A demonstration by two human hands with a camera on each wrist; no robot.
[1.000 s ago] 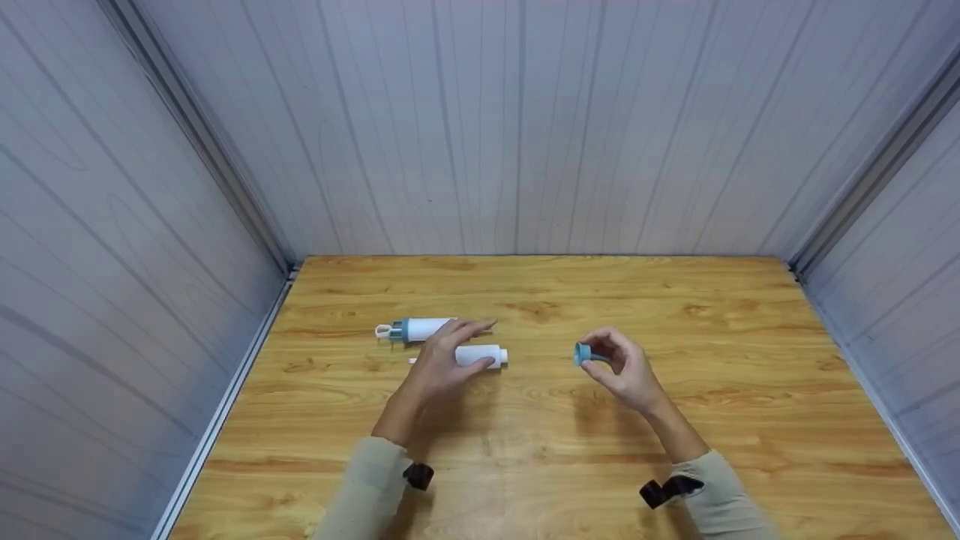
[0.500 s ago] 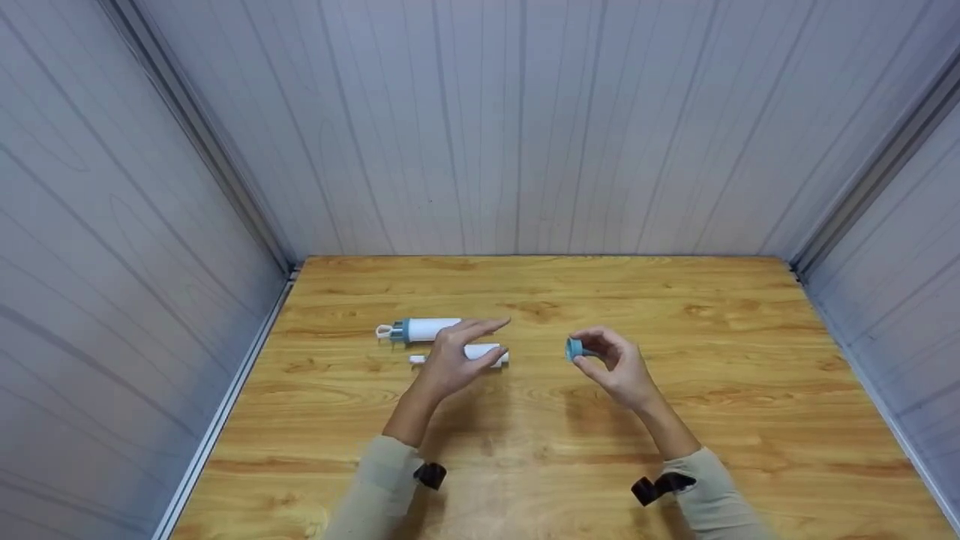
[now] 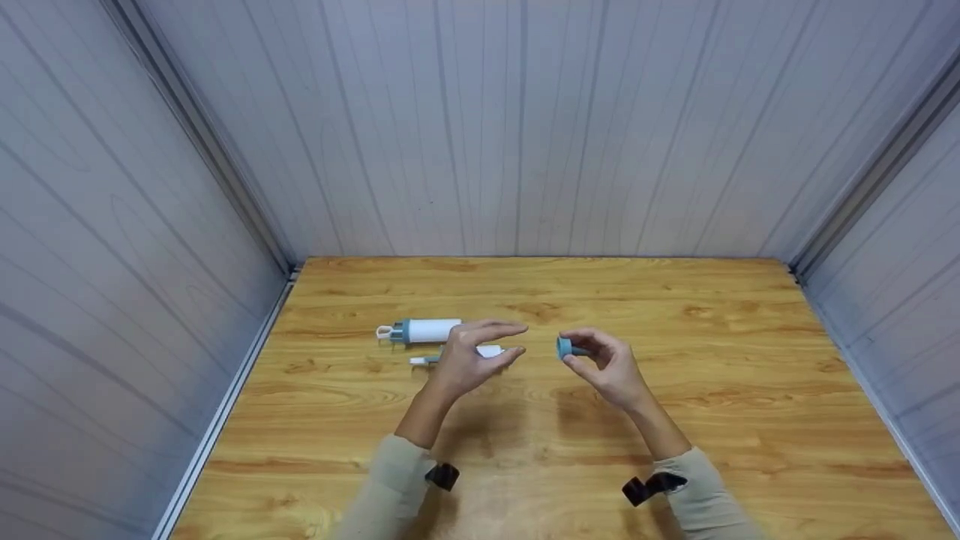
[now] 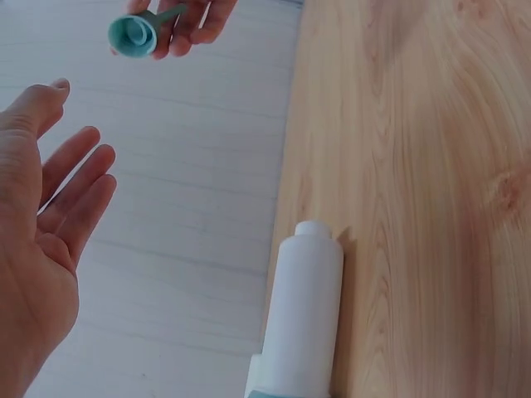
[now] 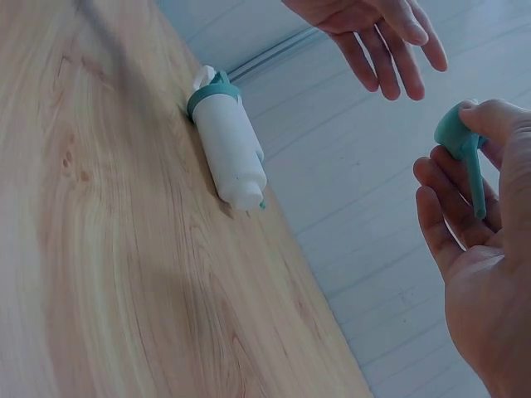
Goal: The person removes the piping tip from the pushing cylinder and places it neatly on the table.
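Observation:
In the head view my right hand (image 3: pixel 613 371) is raised over the table, pinching a small teal nozzle cap (image 3: pixel 564 348) between thumb and fingers. The cap's round hollow end faces left, and its thin spout (image 5: pixel 474 178) points back toward my right palm. Facing it, my left hand (image 3: pixel 466 366) holds nothing, its fingers extended and thumb spread apart. Below and behind my left hand lies a white bottle (image 3: pixel 491 351) with a teal neck, partly covered by the hand. Just beyond lies a second, thicker white bottle (image 3: pixel 433 330) with a teal collar and a white loop.
Both bottles lie on their sides on a wood-grain table (image 3: pixel 675 300). Pale panel walls (image 3: pixel 517 135) close off the back and both sides. A dark wrist camera (image 3: pixel 444 475) sits on each sleeve.
My left hand has come off the nearer bottle and moved right, its fingers spreading. My right hand has shifted slightly left with the teal nozzle cap, so the hands are closer together.

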